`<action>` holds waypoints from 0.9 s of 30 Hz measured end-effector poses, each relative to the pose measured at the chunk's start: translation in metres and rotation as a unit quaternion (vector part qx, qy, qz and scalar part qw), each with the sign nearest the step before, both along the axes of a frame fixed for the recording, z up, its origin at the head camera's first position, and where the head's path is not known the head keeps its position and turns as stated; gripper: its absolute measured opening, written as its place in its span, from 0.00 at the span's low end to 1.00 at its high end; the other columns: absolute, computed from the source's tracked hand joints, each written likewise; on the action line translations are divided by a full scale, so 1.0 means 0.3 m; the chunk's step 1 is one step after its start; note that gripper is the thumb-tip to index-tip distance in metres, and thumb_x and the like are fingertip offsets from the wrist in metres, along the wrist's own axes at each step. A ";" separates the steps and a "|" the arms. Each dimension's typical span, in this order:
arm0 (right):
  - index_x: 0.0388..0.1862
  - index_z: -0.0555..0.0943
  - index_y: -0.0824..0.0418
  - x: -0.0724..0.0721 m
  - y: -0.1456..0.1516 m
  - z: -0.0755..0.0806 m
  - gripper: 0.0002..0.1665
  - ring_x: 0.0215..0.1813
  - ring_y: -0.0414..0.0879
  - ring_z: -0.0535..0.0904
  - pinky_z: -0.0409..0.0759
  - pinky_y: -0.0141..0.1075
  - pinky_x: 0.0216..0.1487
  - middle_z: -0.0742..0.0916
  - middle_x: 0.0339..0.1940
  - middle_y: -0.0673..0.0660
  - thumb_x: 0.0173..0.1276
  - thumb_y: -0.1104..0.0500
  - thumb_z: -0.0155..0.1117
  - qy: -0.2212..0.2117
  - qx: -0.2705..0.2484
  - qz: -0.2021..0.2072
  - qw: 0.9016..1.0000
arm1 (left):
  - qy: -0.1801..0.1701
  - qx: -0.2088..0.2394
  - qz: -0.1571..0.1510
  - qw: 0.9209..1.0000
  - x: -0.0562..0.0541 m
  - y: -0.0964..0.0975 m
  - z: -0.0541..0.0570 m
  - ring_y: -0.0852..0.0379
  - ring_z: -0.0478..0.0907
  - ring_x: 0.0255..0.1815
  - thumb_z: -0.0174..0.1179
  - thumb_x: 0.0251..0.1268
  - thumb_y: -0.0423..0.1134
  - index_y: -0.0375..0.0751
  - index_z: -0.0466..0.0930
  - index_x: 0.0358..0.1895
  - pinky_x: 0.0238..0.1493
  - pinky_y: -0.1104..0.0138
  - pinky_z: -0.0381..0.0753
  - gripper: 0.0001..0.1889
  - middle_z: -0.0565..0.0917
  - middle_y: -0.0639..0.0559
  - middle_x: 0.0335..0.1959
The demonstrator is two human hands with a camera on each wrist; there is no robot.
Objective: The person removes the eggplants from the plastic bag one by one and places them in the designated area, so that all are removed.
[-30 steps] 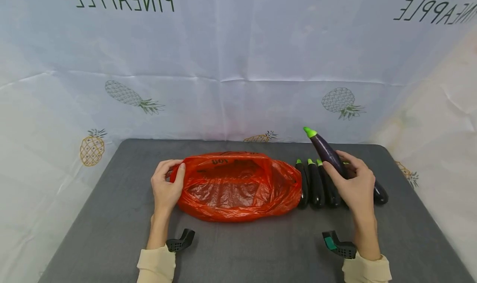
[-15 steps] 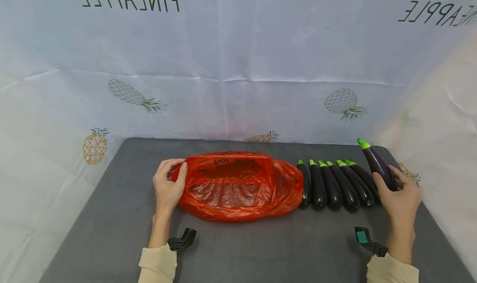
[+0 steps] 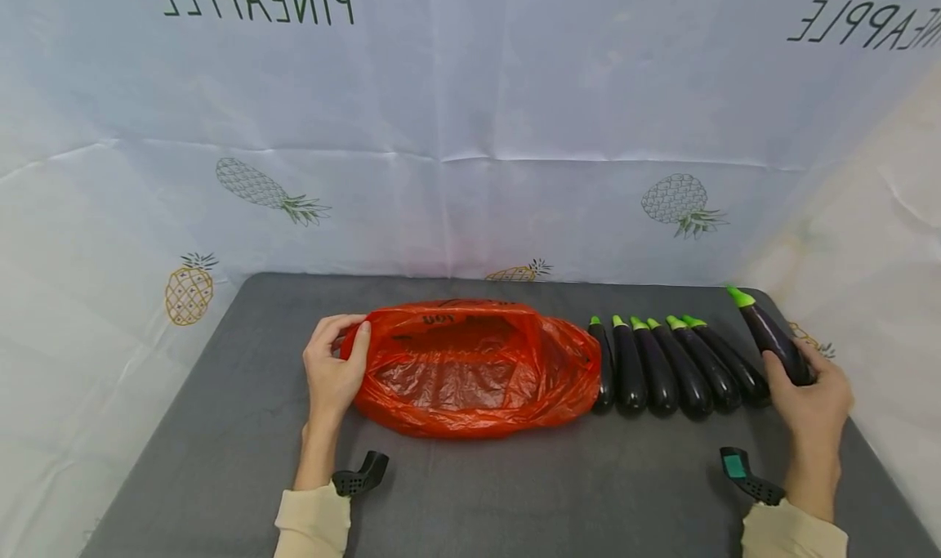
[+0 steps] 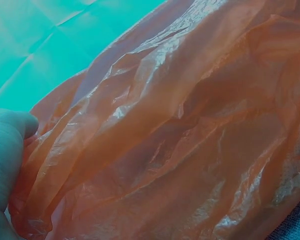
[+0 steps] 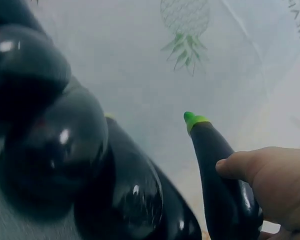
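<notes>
In the head view my left hand [image 3: 331, 370] pinches the left end of a red plastic bag [image 3: 485, 423], thumb over its rim. The bag lies with its mouth spread towards me; no contents can be made out. My right hand [image 3: 816, 399] grips the lower part of a dark purple eggplant [image 3: 770, 336] with a bright green stem end, tilted up and left. The right wrist view shows the thumb pressed along that eggplant [image 5: 212, 165]. Left of this hand, several more eggplants [image 3: 656, 370] lie side by side, green ends away from me.
A dark grey table [image 3: 544, 493] bears everything; its right edge passes close to my right hand. Behind it hangs a pale cloth [image 3: 515, 207] printed with pineapples. The bag's right end touches or nearly touches the leftmost eggplant [image 3: 603, 374].
My right hand has carried the eggplant rightwards and lower, from above the row to beyond its right end. My left hand keeps its hold on the bag.
</notes>
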State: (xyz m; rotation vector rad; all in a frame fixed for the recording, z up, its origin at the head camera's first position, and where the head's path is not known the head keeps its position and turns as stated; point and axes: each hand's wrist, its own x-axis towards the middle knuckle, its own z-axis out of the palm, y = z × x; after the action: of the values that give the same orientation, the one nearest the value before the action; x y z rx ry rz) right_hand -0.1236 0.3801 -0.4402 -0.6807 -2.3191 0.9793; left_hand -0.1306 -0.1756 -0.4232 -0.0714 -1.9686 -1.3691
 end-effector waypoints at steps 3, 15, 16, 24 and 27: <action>0.71 0.76 0.62 -0.004 0.023 -0.010 0.31 0.51 0.21 0.66 0.60 0.17 0.48 0.79 0.68 0.73 0.71 0.53 0.61 -0.018 -0.002 0.004 1.000 | 0.002 0.001 -0.001 1.000 0.000 0.000 -0.002 0.73 0.75 0.41 0.62 0.64 0.21 0.22 0.85 0.41 0.46 0.81 0.72 0.06 0.82 0.31 0.40; 0.72 0.75 0.63 -0.020 0.085 -0.053 0.33 0.73 0.56 0.71 0.62 0.20 0.57 0.76 0.73 0.71 0.71 0.50 0.60 -0.085 -0.043 0.003 0.995 | 0.002 0.000 0.000 1.000 0.001 0.002 0.000 0.73 0.75 0.41 0.62 0.63 0.20 0.22 0.85 0.41 0.45 0.80 0.72 0.06 0.82 0.31 0.39; 0.72 0.75 0.63 -0.022 0.088 -0.055 0.34 0.70 0.50 0.74 0.63 0.20 0.55 0.76 0.73 0.70 0.71 0.50 0.60 -0.090 -0.044 0.002 0.995 | 0.001 -0.001 0.000 1.000 0.002 0.002 0.000 0.73 0.75 0.41 0.62 0.63 0.20 0.22 0.85 0.41 0.45 0.80 0.72 0.06 0.82 0.31 0.39; 0.71 0.76 0.62 -0.031 0.091 -0.065 0.34 0.58 0.48 0.76 0.63 0.23 0.48 0.80 0.66 0.67 0.70 0.48 0.60 -0.126 -0.034 -0.003 0.991 | -0.004 -0.001 0.000 1.000 0.002 0.003 -0.002 0.73 0.75 0.41 0.62 0.64 0.21 0.22 0.85 0.41 0.45 0.80 0.72 0.06 0.83 0.31 0.40; 0.74 0.73 0.62 -0.029 0.091 -0.060 0.35 0.73 0.64 0.70 0.65 0.27 0.58 0.76 0.73 0.71 0.72 0.47 0.57 -0.142 -0.045 0.010 0.989 | -0.005 -0.001 -0.001 1.000 0.000 0.002 -0.003 0.73 0.75 0.41 0.63 0.64 0.21 0.22 0.85 0.42 0.45 0.81 0.72 0.06 0.83 0.31 0.40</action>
State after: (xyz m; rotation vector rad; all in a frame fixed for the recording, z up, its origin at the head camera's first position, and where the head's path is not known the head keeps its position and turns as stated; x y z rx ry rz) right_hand -0.1321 0.4075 -0.4583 -0.8857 -2.5424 1.0608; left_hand -0.1304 -0.1749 -0.4241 -0.0664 -1.9787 -1.3711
